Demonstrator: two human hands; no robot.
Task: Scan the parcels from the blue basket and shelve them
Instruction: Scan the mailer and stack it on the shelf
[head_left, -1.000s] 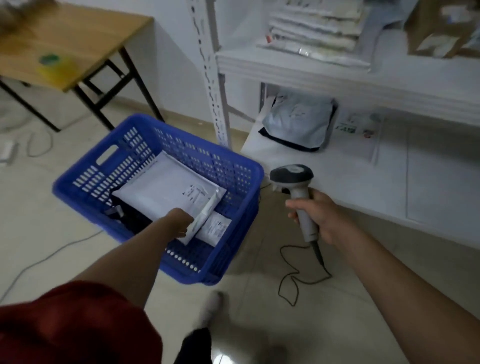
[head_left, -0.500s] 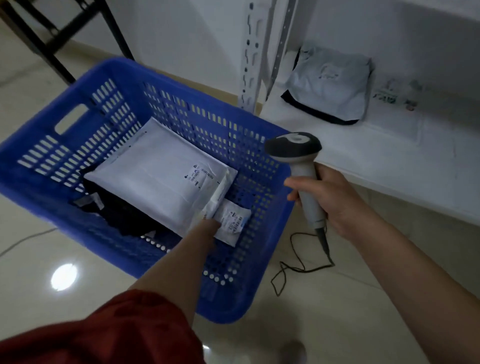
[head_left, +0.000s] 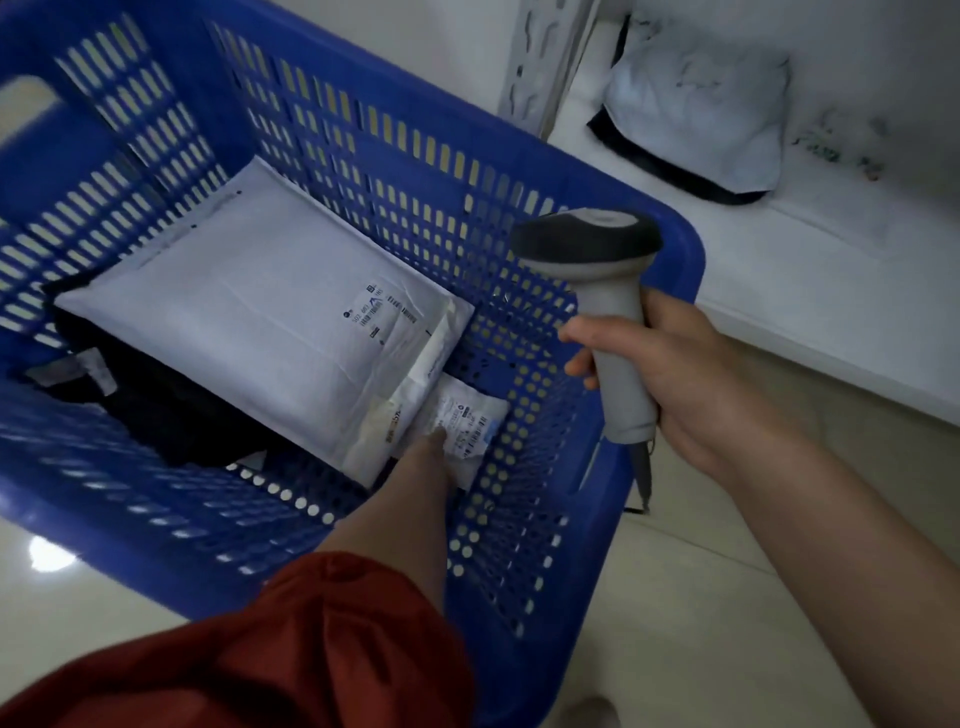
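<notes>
Blue plastic fills most of the view: the blue basket (head_left: 675, 244) sits on the floor with a white padded mailer (head_left: 260, 322) lying flat on top of a black parcel (head_left: 156, 405). The mailer's long axis slants from the far left wall toward the near right corner. A small labelled parcel (head_left: 467, 421) pokes out from under that near corner, and the left hand (head_left: 428, 460) is there, touching both. Its fingers are hidden against the packets, so I cannot tell whether it has a hold of either. The left hand is far nearer the parcels. The right hand (head_left: 685, 384) is wrapped round the grip of the scanner (head_left: 608, 312), held upright above the basket's right rim with its head turned toward the labels. The shelf (head_left: 779, 270) lies just beyond, to the right, with a grey parcel (head_left: 696, 109) on it. Compared with half a second ago the camera has dropped closer. The left hand is at the same corner, the scanner has come in over the rim, and nothing in the basket looks lifted yet.
</notes>
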